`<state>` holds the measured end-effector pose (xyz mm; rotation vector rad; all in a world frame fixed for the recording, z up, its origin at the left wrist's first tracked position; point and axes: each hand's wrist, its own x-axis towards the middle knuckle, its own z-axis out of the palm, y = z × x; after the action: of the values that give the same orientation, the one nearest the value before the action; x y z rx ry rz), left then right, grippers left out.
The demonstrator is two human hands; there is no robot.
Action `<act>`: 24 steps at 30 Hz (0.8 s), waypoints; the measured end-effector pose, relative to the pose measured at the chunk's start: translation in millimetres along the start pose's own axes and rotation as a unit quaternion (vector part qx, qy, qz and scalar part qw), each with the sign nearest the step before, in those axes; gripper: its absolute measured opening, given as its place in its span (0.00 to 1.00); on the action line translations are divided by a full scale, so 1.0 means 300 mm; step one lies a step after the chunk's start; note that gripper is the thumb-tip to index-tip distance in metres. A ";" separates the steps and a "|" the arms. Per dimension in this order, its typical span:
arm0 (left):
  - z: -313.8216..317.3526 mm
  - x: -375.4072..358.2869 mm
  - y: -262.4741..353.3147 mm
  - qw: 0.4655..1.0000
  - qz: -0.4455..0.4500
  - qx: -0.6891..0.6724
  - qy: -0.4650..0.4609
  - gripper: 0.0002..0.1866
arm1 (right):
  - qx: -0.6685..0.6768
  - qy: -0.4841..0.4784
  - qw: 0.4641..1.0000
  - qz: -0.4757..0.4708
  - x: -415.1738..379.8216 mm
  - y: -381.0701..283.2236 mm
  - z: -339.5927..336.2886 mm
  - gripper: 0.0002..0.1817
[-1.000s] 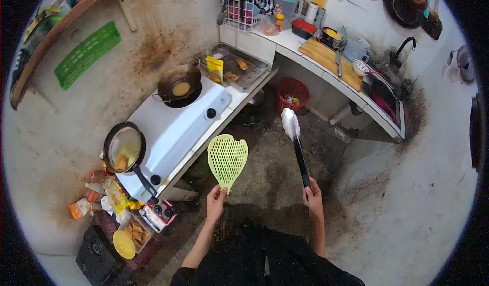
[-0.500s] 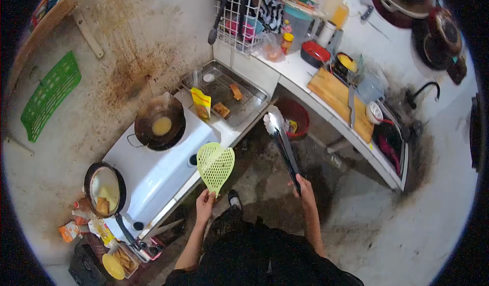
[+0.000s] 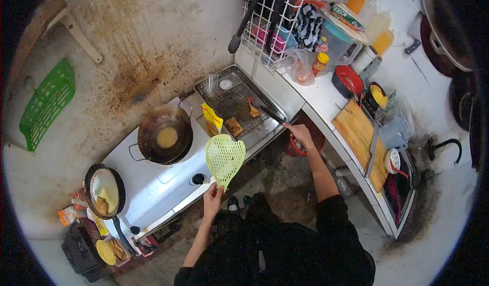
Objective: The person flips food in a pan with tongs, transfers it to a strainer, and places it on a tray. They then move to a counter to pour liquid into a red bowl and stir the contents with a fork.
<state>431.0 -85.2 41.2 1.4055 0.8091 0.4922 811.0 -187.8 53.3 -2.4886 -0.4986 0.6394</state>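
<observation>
Lime perforated scoop (image 3: 225, 158), black-handled tongs (image 3: 273, 115) over wire rack (image 3: 237, 91), browned piece (image 3: 252, 107) at tips

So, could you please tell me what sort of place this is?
Most likely a kitchen: a wok sits on a white stove, and a knife lies on a wooden cutting board.

Cutting board (image 3: 354, 143): knife (image 3: 373, 151) along right edge; black tap (image 3: 448, 144) farther right; red bowl (image 3: 348, 81) just above; white wire rack (image 3: 286, 21) upper left.
</observation>
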 end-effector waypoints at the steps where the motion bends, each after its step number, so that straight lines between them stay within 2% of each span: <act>1: 0.011 0.002 -0.023 1.000 -0.015 -0.010 0.006 0.13 | -0.035 -0.013 0.999 0.008 0.025 -0.014 -0.012 0.35; 4: 0.051 0.015 -0.037 0.999 -0.031 -0.031 0.026 0.12 | -0.022 -0.031 0.999 -0.009 0.053 -0.025 -0.041 0.35; 6: 0.078 0.037 -0.033 0.998 -0.036 -0.059 0.007 0.12 | -0.023 -0.026 0.999 -0.024 0.098 0.000 -0.037 0.34; 8: 0.107 0.077 -0.028 0.996 -0.072 -0.057 0.001 0.11 | 0.005 -0.043 0.999 0.012 0.123 0.025 -0.037 0.32; 10: 0.144 0.138 -0.063 0.998 -0.056 -0.005 -0.018 0.10 | 0.035 -0.054 0.998 0.017 0.137 0.043 -0.031 0.31; 12: 0.189 0.211 -0.063 0.998 -0.058 -0.024 -0.027 0.11 | 0.066 -0.062 0.996 0.020 0.140 0.043 -0.030 0.30; 14: 0.228 0.283 -0.044 0.998 -0.026 0.048 -0.037 0.12 | 0.100 -0.081 0.990 0.051 0.125 0.029 -0.041 0.29; 18: 0.302 0.436 -0.160 1.000 -0.017 -0.025 -0.004 0.14 | 0.210 -0.155 0.957 0.124 0.117 0.034 -0.053 0.27; 21: 0.330 0.503 -0.182 1.000 0.000 0.013 -0.010 0.14 | 0.285 -0.139 0.938 0.139 0.101 0.054 -0.035 0.26; 23: 0.350 0.529 -0.183 0.995 -0.022 0.094 -0.003 0.13 | 0.300 -0.137 0.932 0.149 0.094 0.065 -0.037 0.26; 24: 0.366 0.551 -0.210 0.995 -0.022 0.093 -0.002 0.13 | 0.316 -0.134 0.926 0.160 0.091 0.070 -0.041 0.26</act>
<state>610.1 -45.6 -57.2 1.5564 0.8998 0.3874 844.4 -196.9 41.7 -1.8788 0.0391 1.0819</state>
